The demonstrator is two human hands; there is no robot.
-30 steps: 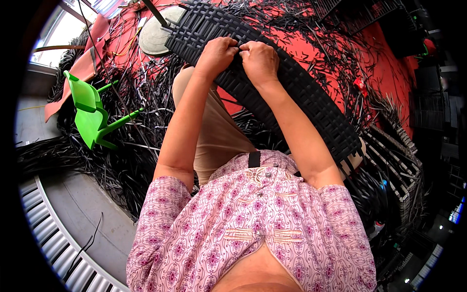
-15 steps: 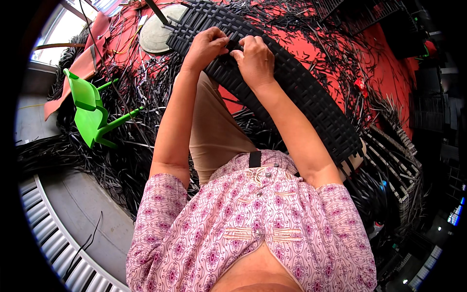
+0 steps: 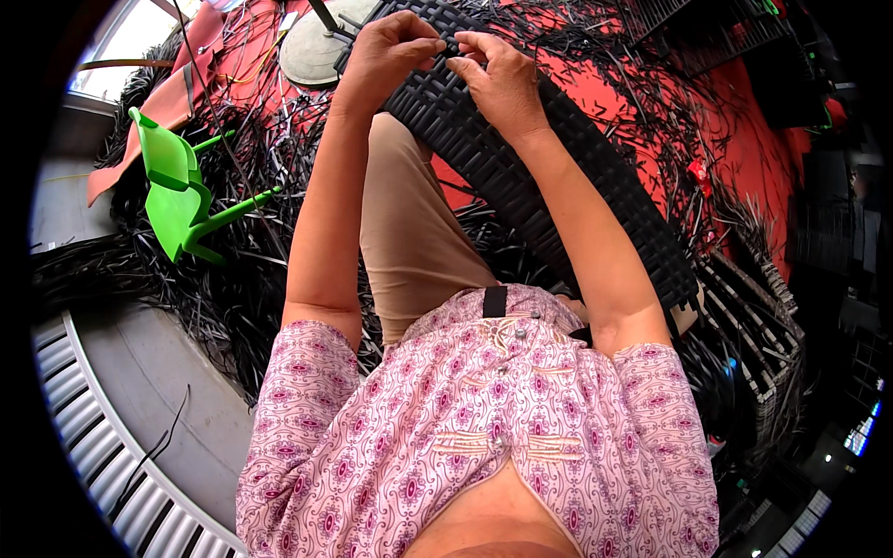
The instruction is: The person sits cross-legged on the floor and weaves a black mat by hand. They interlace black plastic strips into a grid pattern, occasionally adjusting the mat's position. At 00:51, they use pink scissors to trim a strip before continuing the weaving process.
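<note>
Woven panel [image 3: 549,195]: a long black woven panel is being held across the person's lap, running from the upper middle of the view down toward the lower right – its far end is being worked at by both hands.
Strand [image 3: 456,42]: a thin black strip is being pinched at the panel's upper edge, between the two hands.
Left hand [image 3: 391,46]: it is being kept curled at the panel's top end, fingers [image 3: 423,42] closed narrowly on the strand.
Right hand [image 3: 502,79]: it is being rested on the panel just beside the left hand, fingers [image 3: 479,42] pinched together on the same strand.
Lap: a tan trouser leg [image 3: 409,232] is being shown under the panel, between the forearms.
Floor: a red surface [image 3: 744,158] is being covered by loose black strips [image 3: 251,288] – heaped thickly on the left.
Green chair [image 3: 177,191]: a small plastic chair is lying tipped among the strips, well apart from the hands.
Round base [image 3: 312,51]: a pale disc with a dark pole is being seen just left of the left hand.
</note>
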